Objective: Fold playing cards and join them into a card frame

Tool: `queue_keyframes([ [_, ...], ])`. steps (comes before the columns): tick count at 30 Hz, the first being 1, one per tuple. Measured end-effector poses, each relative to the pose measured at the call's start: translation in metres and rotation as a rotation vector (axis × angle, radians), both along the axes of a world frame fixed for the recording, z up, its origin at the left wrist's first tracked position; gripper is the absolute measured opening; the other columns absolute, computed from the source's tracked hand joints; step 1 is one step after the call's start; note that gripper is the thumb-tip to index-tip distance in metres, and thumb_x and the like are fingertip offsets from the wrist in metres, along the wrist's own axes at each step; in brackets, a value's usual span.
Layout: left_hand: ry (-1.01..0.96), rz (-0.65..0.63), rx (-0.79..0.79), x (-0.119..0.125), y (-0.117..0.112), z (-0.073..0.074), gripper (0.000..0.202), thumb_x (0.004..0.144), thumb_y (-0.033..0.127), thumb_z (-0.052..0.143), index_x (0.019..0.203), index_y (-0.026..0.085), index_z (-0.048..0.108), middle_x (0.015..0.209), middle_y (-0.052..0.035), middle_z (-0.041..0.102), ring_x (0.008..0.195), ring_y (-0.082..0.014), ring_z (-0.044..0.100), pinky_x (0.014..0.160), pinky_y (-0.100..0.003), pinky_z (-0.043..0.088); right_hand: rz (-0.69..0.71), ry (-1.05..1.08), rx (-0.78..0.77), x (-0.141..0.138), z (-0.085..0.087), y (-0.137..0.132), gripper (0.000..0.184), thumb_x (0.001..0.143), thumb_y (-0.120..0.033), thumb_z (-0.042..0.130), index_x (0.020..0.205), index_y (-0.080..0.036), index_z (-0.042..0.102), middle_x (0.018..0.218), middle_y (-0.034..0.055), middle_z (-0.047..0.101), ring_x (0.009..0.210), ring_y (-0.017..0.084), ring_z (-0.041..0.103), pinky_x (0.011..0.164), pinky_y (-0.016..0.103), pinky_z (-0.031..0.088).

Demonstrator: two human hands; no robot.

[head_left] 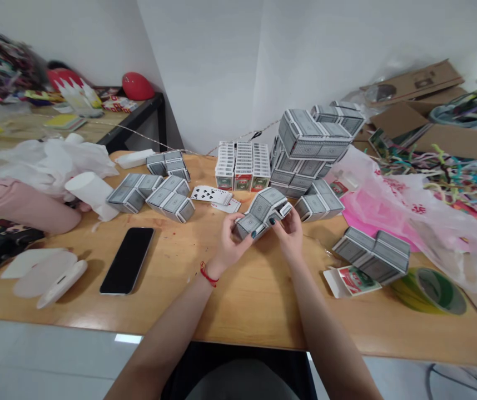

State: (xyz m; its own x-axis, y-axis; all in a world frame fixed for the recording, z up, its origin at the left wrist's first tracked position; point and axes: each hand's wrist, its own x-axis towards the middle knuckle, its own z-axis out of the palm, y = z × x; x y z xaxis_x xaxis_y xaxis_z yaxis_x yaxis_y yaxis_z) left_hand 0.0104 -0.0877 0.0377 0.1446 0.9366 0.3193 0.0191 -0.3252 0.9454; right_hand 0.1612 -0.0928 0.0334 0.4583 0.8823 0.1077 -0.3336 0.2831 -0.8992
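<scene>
Above the table's middle, a grey-backed block of playing cards is held between my two hands. My left hand grips its left end, thumb on top. My right hand is closed around the right end, where a white-edged part shows beside the thumb. The fingers beneath the block are hidden. Just behind lie loose face-up playing cards, spades on top. Three columns of stacked card boxes stand farther back. Right of them rises a tall pile of grey card blocks.
More grey card blocks sit at left and right. A black phone lies front left. An opened card box and yellow-green tape roll are front right. Pink and clear plastic bags cover the right side.
</scene>
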Motion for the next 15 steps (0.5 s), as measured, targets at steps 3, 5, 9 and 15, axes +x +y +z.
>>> queue_keyframes([
  [3,-0.192,-0.180,-0.175,-0.006,0.009,-0.004,0.041,0.076,0.042,0.048,0.111,0.022,0.042,0.068,0.0016,0.049,0.057,-0.0102,0.046,0.052,-0.023,0.038,0.011,0.016,-0.012,0.004,0.000,-0.001,0.048,0.057,-0.019,0.072,0.102,-0.023,0.057,0.108,0.0019,0.061,0.099,0.013,0.055,0.090,0.029,0.040],
  [5,-0.250,-0.256,-0.302,-0.010,0.017,-0.008,0.035,0.080,0.046,0.038,0.102,0.020,0.048,0.066,0.0008,0.047,0.054,-0.0099,0.046,0.049,-0.022,0.037,0.072,0.014,-0.040,0.005,-0.001,-0.002,0.042,0.059,-0.022,0.071,0.099,-0.022,0.059,0.105,0.0019,0.062,0.095,0.013,0.057,0.089,0.028,0.041],
  [9,-0.257,-0.153,-0.297,-0.014,0.027,-0.012,0.028,0.075,0.042,0.051,0.092,0.020,0.048,0.079,-0.0009,0.051,0.063,-0.0095,0.049,0.054,-0.021,0.040,0.247,0.013,-0.142,-0.001,-0.003,-0.006,0.033,0.062,-0.027,0.069,0.093,-0.019,0.063,0.100,0.0039,0.065,0.093,0.016,0.058,0.084,0.029,0.044],
  [15,-0.215,-0.122,-0.229,-0.012,0.023,-0.008,0.028,0.071,0.040,0.056,0.089,0.019,0.051,0.095,-0.0031,0.056,0.086,-0.0155,0.054,0.073,-0.027,0.044,0.305,0.045,-0.111,-0.017,0.005,-0.012,0.052,0.065,-0.026,0.068,0.114,-0.028,0.050,0.114,0.0006,0.058,0.100,0.014,0.056,0.086,0.028,0.044],
])
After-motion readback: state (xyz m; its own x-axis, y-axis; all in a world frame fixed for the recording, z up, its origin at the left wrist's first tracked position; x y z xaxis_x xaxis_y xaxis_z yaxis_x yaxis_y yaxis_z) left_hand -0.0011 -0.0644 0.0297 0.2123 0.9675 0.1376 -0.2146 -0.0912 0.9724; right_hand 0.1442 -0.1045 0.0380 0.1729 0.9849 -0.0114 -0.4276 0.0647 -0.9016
